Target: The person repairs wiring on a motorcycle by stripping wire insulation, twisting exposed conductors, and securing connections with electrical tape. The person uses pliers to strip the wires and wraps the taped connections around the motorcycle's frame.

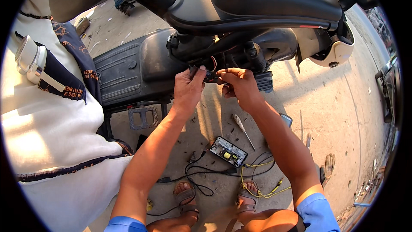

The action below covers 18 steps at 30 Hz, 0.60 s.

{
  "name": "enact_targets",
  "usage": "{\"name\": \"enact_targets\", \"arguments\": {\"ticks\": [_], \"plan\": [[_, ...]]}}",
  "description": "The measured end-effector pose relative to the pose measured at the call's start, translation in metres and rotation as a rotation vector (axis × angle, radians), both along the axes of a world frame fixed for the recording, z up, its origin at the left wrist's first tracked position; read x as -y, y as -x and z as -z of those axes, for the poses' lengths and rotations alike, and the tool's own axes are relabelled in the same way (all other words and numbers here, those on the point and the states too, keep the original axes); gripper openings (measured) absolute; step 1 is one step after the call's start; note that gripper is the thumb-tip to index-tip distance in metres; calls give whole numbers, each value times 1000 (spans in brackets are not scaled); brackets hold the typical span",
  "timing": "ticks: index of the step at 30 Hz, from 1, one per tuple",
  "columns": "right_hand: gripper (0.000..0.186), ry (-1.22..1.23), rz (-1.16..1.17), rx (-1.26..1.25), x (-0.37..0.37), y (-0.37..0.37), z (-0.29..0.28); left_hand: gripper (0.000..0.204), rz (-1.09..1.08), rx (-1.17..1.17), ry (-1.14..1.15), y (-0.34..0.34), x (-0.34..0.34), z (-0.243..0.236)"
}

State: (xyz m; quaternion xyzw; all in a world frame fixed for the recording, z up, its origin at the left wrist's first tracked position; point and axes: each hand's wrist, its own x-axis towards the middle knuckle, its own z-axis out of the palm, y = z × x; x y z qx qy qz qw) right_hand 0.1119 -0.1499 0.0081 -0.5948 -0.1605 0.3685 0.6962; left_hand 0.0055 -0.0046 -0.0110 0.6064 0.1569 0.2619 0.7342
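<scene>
In front of me stands an electric scooter with a black seat (pixel 274 0) and a ribbed black footboard (pixel 116 71). Under the seat, both my hands meet at a small dark part (pixel 210 76); its exact kind is hard to make out. My left hand (pixel 188 90) grips it from the left between thumb and fingers. From the other side my right hand (pixel 241 87) pinches at its end, fingertips closed and partly hidden. Thin red and white wires (pixel 214 63) rise just above the part, near the scooter's frame.
An opened charger (pixel 228 151) with its circuit board exposed lies on the ground, with black cables (pixel 201 169) and a yellow cord (pixel 268 196) near my feet. A screwdriver (pixel 243 131) lies beside it. Pliers (pixel 328 167) rest at right. White cloth (pixel 56 137) covers the left side.
</scene>
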Motion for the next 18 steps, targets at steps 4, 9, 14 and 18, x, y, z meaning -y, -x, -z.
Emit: {"name": "enact_targets", "arguments": {"ticks": [4,9,14,18], "plan": [[24,-52,-63,113,-14,4,8,28,-22,-29,-61,0,-2,-2],[24,-17,22,264,-24,8,8,31,-27,-40,-214,0,-4,-2],[26,26,37,284,-28,9,9,25,-275,-38,-816,-6,-10,1],[25,57,33,237,-27,11,3,14,-345,8,-818,-6,-4,-10]]}}
